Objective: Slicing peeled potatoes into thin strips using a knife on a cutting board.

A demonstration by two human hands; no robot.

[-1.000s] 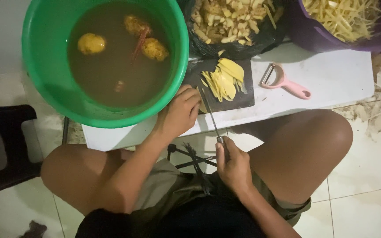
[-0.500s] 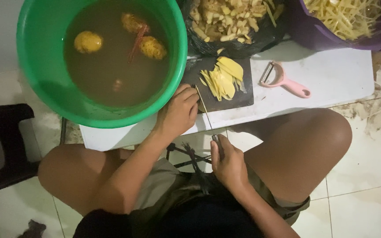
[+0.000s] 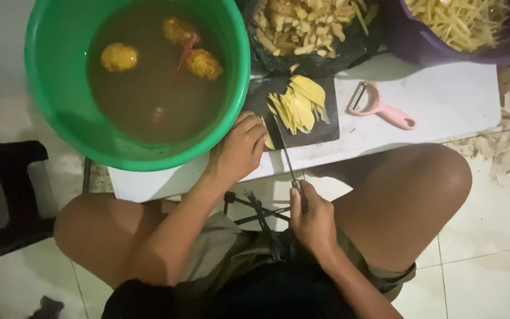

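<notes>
**A:** so what've the hands got? I'm watching from my end.

**B:** Right hand (image 3: 313, 221), lower middle of frame, grip clenched round a knife (image 3: 285, 155) handle, blade running up onto the dark cutting board (image 3: 320, 131). Left hand (image 3: 240, 149) is at centre, fingers curled down on a yellow slice (image 3: 268, 142) at the board's near edge, just beside the blade.

**A:** and around them?

**B:** Yellow strips (image 3: 300, 105) piled on the board, green basin (image 3: 54, 88) of murky water upper left, pink peeler (image 3: 381, 108) on the white counter (image 3: 444, 100) to the right.
</notes>
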